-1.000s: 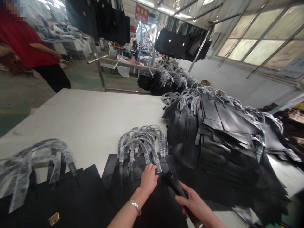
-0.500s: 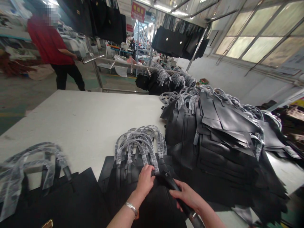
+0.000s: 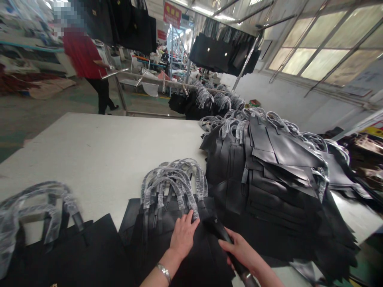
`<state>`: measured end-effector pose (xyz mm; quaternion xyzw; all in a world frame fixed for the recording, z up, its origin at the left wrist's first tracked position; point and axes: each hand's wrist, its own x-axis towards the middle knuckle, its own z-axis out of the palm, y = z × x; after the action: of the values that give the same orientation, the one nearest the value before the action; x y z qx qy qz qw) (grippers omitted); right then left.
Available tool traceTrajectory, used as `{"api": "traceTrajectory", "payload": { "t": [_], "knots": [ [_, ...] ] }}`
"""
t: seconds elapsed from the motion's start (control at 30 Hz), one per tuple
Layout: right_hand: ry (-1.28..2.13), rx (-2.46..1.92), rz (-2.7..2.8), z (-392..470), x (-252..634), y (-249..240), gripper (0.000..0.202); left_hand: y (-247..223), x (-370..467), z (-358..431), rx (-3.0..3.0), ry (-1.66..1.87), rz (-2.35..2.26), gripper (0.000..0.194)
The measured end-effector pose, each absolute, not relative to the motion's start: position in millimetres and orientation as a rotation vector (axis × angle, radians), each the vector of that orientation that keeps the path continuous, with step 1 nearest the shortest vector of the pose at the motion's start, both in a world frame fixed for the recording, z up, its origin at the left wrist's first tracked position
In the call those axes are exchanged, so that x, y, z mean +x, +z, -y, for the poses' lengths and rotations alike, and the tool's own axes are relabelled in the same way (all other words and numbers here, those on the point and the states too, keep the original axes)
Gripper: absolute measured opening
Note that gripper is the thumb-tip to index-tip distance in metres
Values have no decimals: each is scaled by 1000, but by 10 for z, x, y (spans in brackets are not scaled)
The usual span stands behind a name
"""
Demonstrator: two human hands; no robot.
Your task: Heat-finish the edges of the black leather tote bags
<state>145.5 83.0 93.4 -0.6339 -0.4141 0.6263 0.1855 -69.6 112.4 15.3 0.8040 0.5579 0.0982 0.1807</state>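
Black leather bag pieces (image 3: 179,255) lie stacked in front of me, with their arched handles (image 3: 170,179) wrapped in clear plastic film. My left hand (image 3: 183,231) rests on the top piece, its fingers stretched out and touching the lower end of a wrapped handle. In my right hand (image 3: 239,248) is a black hand tool (image 3: 220,231) with a thick handle, a broader head and a shiny band lower down. Its head hovers over or rests on the leather just right of my left fingers; I cannot tell which.
A high pile of black bag pieces (image 3: 278,179) with wrapped handles fills the right of the white table (image 3: 101,147). Another black bag (image 3: 74,255) lies at the near left. Behind the table stands a metal rack (image 3: 121,95) with hanging bags. A person in red (image 3: 82,54) is beyond it.
My left fingers have loosened from a pinch at the handle's end and now lie flatter. The tool's head has shifted slightly away from them. In the background, the person has moved to the right.
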Motion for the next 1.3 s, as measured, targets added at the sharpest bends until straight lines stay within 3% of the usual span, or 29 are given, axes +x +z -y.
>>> {"api": "traceTrajectory", "payload": {
  "t": [0.53,1.03,1.3],
  "knots": [
    [1752,-1742,1257,-1293,1346,921,36,196,-698,-1150,2320,305,-1571,65],
    [1808,-1764,1405,-1353,1403,971,51,167,-693,-1134,2353,337,-1603,61],
    [1367,-1895,1352,-1396,1528,1080,65,98,-698,-1120,2361,361,-1632,60]
  ]
}}
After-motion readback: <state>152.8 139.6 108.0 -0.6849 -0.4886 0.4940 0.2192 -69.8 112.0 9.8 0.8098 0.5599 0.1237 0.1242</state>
